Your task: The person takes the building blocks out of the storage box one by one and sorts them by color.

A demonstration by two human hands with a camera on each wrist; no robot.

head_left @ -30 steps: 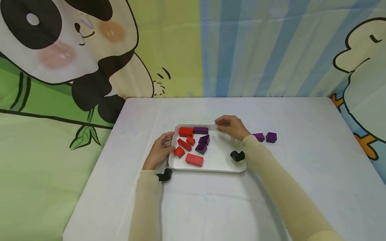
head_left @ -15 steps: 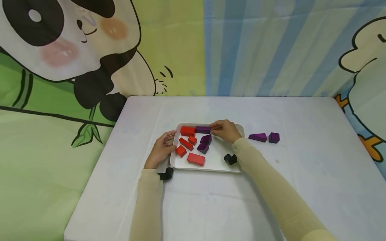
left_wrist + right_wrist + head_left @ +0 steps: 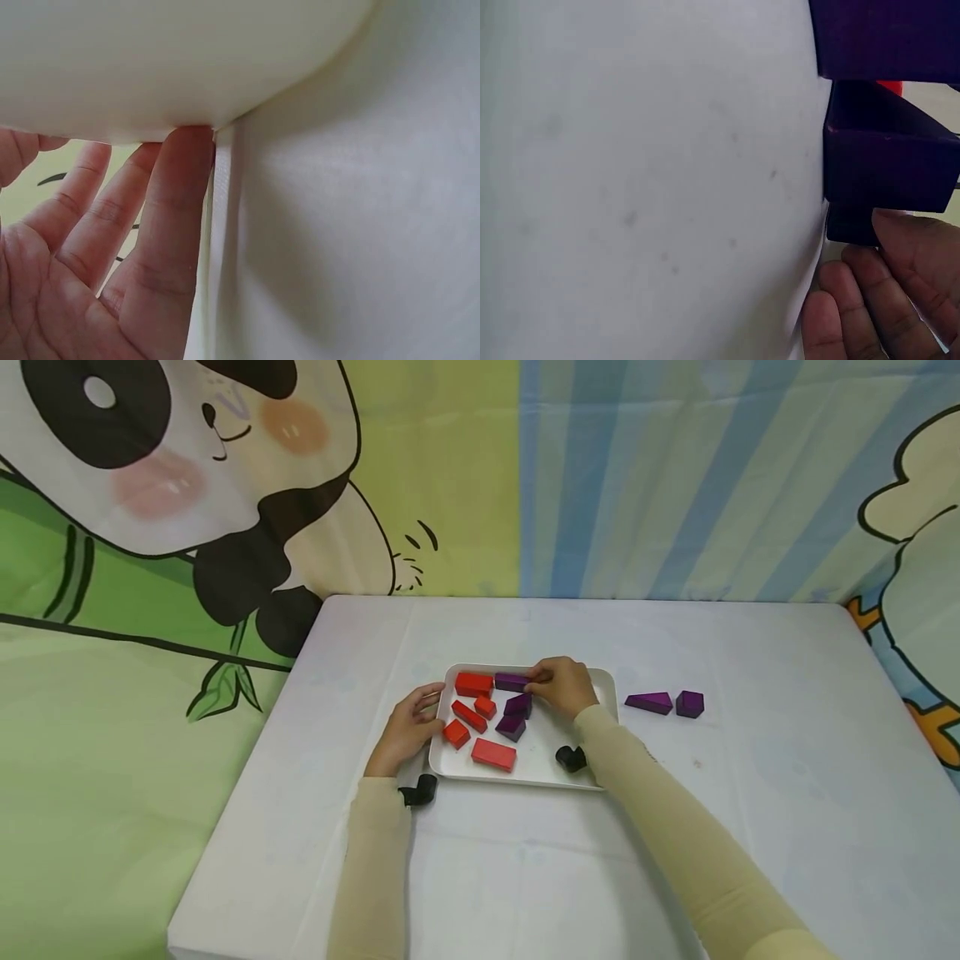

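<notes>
In the head view, a white tray (image 3: pixel 543 768) holds red and purple blocks. My left hand (image 3: pixel 405 731) is at its left rim, fingers fairly straight. In the left wrist view, the thumb (image 3: pixel 172 217) lies against the tray's side (image 3: pixel 150 67). At the back of the tray, my right hand (image 3: pixel 566 687) pinches the right end of a long purple block (image 3: pixel 510 682), which lies beside a red block (image 3: pixel 474 684). Two purple blocks (image 3: pixel 517 706) stand in front of it. The right wrist view shows thumb and fingertips at the long block's end, partly hidden by a nearer purple block (image 3: pixel 889 169).
Several more red blocks (image 3: pixel 492 754) lie in the tray's left half. Right of the tray, a purple wedge (image 3: pixel 649 702) and a purple cube-like block (image 3: pixel 690 704) lie on the white table (image 3: pixel 765 693). A printed curtain (image 3: pixel 450 485) hangs behind the table.
My right hand has moved left and down to the long purple block's right end, uncovering the purple wedge on the table. The left hand has stayed at the tray's rim. The view has shifted slightly.
</notes>
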